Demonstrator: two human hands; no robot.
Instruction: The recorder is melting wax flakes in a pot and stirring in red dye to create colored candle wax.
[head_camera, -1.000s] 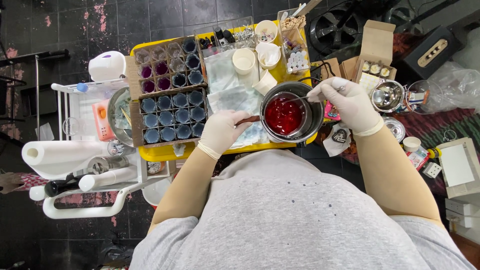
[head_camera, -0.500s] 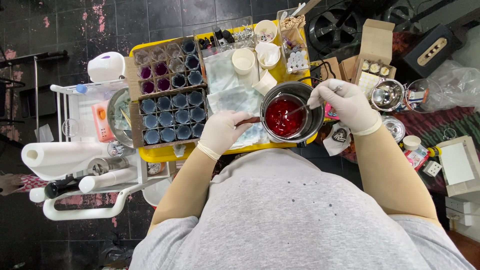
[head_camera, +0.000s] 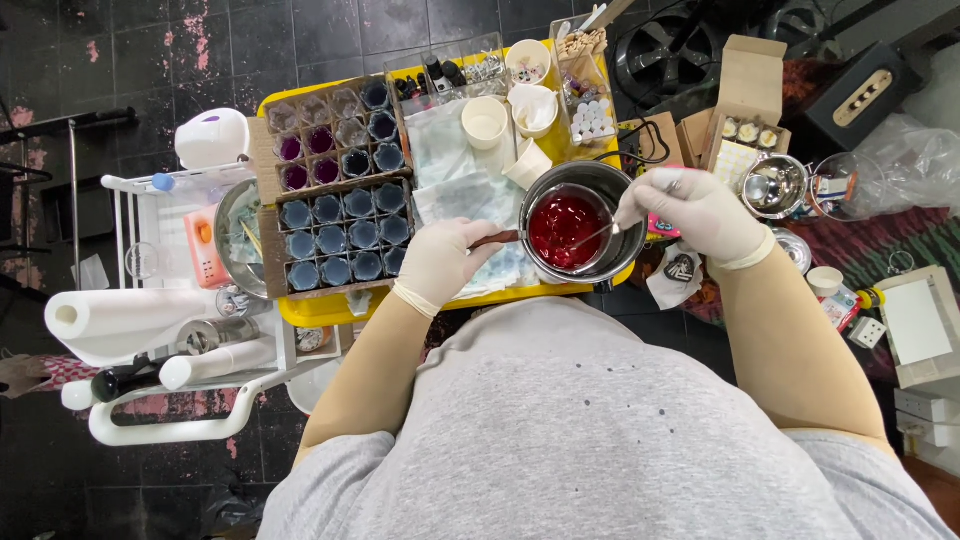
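- The pot (head_camera: 585, 220) is showing silver metal, with glossy red liquid (head_camera: 563, 230) inside.
- Both hands, left (head_camera: 445, 262) and right (head_camera: 695, 210), are wearing off-white gloves.
- The table (head_camera: 330, 305) is showing bright yellow.
- The small cups (head_camera: 340, 235) are holding blue fill in the near rows, purple in the far ones.
- The paper cups (head_camera: 485, 122) are looking cream.
- The floor (head_camera: 130, 50) is showing black tiles with pink blotches.
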